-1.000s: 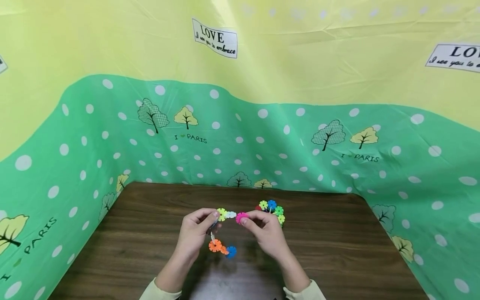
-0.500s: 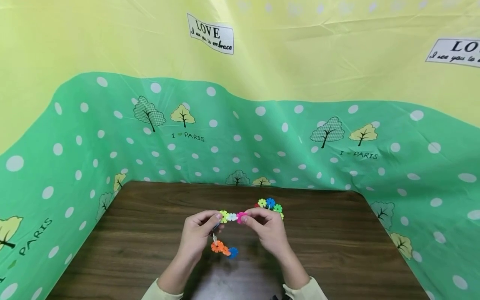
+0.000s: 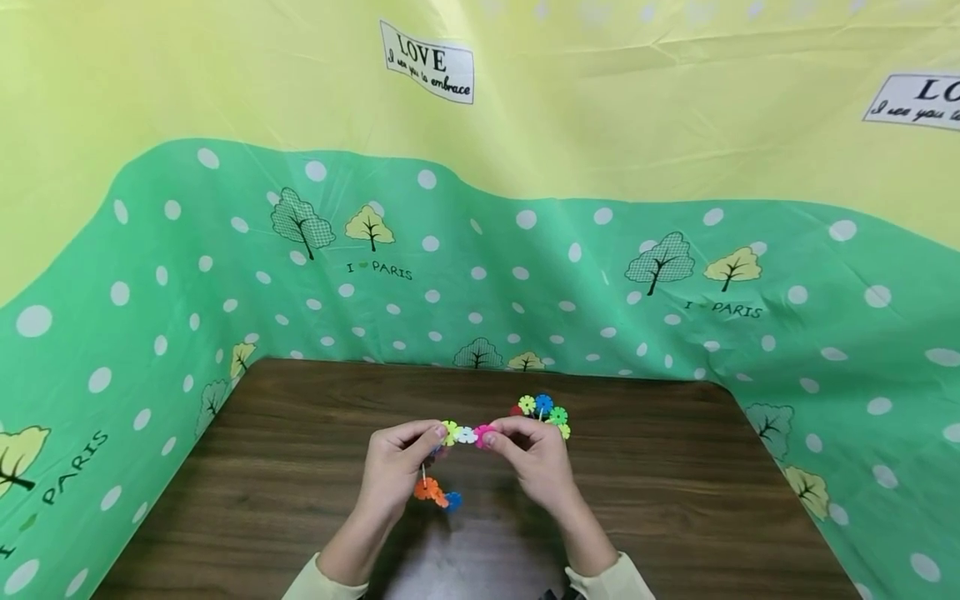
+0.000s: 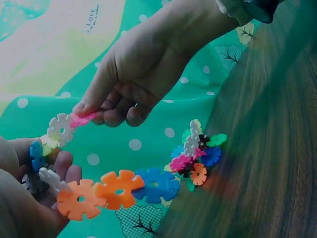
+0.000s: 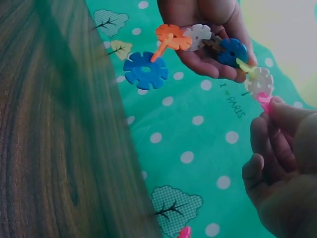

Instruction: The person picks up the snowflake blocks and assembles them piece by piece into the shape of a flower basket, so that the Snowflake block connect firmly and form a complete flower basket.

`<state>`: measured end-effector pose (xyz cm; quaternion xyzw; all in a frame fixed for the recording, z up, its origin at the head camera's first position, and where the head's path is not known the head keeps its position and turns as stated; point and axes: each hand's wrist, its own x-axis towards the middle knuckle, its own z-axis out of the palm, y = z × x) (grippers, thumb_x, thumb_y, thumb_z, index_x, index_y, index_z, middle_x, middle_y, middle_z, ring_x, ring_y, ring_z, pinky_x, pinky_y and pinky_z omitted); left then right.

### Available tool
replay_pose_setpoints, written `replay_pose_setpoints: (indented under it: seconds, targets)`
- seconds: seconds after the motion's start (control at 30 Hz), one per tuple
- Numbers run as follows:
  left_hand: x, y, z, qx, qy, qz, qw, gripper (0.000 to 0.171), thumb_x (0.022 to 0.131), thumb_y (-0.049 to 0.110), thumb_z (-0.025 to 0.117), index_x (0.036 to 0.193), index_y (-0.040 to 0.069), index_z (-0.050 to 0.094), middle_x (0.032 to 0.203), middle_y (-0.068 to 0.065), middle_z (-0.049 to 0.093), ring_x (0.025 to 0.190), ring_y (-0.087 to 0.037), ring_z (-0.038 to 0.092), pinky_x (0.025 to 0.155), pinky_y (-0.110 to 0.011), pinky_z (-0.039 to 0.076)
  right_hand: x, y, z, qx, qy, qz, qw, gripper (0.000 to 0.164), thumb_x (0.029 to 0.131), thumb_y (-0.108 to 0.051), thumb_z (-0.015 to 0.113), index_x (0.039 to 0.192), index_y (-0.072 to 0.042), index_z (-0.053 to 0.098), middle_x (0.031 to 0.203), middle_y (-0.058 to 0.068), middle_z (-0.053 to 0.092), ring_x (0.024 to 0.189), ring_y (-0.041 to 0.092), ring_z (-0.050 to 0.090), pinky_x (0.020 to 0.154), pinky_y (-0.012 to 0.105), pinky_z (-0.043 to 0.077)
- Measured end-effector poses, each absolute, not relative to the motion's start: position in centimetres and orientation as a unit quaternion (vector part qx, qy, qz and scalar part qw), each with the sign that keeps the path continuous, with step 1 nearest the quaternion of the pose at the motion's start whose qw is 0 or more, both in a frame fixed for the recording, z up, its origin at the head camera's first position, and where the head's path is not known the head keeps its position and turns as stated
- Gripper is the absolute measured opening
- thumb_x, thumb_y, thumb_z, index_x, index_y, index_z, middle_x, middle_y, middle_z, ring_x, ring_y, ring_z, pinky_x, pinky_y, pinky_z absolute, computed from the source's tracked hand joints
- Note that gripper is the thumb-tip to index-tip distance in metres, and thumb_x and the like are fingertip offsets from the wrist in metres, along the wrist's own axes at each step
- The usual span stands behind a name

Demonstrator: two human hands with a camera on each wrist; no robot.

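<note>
A chain of notched plastic snowflake discs hangs between the hands above the table. My left hand pinches the yellow disc near one end. My right hand pinches the pink disc between thumb and forefinger. Between them the white disc joins yellow and pink edge to edge. Below the left hand dangle two orange discs and a large blue disc. Another blue disc and a dark grey one sit by the left palm, partly hidden by fingers.
On the dark wooden table behind the right hand stands a cluster of joined discs in several colours. A green and yellow printed curtain encloses the table's back and sides.
The pink disc has come in against the white disc, closing the small gap between them. The dangling orange and blue end swings slightly. Both hands keep their pinches.
</note>
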<state>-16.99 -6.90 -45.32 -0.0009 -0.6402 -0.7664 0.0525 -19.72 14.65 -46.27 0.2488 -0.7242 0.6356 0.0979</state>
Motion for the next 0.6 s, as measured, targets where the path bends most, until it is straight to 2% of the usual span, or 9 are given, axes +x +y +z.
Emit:
replay_pose_setpoints:
  seconds: [0.23, 0.4, 0.6]
  targets:
    - [-17.01, -6.62, -45.46, -0.003, -0.633, -0.772, 0.055, 0.018, 0.093, 0.009, 0.075, 0.101, -0.007, 0.078, 0.081, -0.003, 0.076, 0.071, -0.016, 0.072, 0.070, -0.029, 0.061, -19.94, 14.75, -46.48, 0.264, -0.712, 0.645, 0.083, 0.008, 0.092, 0.000, 0.073, 0.094, -0.006, 0.077, 0.083, 0.012, 0.075, 0.073, 0.016, 0.067, 0.063, 0.032, 0.058]
    - [-17.11, -6.64, -45.36, -0.003, -0.634, -0.771, 0.063, 0.022, 0.093, 0.010, 0.076, 0.101, -0.010, 0.076, 0.080, -0.003, 0.076, 0.070, -0.017, 0.072, 0.070, -0.030, 0.062, -19.97, 14.55, -46.60, 0.275, -0.699, 0.655, 0.084, 0.007, 0.093, 0.001, 0.072, 0.094, -0.004, 0.076, 0.083, 0.014, 0.076, 0.073, 0.029, 0.069, 0.062, 0.032, 0.059]
    - [-17.46, -7.27, -45.26, 0.004, -0.636, -0.771, 0.033, 0.023, 0.094, 0.013, 0.075, 0.104, -0.008, 0.076, 0.085, -0.004, 0.077, 0.075, -0.022, 0.075, 0.074, -0.033, 0.062, -19.81, 14.39, -46.59, 0.271, -0.694, 0.661, 0.083, 0.007, 0.094, 0.001, 0.071, 0.095, -0.003, 0.076, 0.082, 0.015, 0.075, 0.071, 0.034, 0.067, 0.059, 0.030, 0.057]
